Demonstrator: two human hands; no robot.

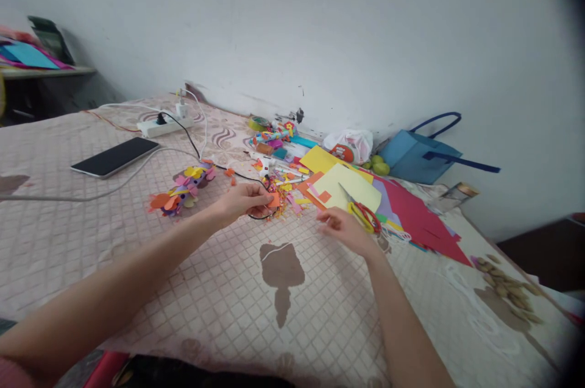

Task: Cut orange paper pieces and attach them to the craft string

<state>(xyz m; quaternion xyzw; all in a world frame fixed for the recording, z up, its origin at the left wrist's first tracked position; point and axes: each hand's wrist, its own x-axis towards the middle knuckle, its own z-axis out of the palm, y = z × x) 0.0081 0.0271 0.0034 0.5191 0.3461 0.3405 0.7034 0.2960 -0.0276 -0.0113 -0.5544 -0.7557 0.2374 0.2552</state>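
Observation:
Between the thumb and fingers of my left hand point(247, 200) is a small orange piece of paper point(274, 200), held just above a heap of colourful paper scraps point(287, 193). My right hand point(340, 225) hovers over the cloth with its fingers loosely bent and apart, and I see nothing in it. Beside it lie scissors point(364, 215) with yellow and red handles, resting on a pale yellow sheet point(350, 190). A white glue gun point(265, 164) sits behind the scraps. To the left of my left hand is a garland of paper flowers point(183, 190).
A black-screened tablet point(115, 157) and a white power strip point(164, 125) with cables lie at the left. Red paper point(425, 223), a blue bag point(418, 155) and a plastic bag point(351, 145) are at the right. A wall point(292, 41) bounds the table behind.

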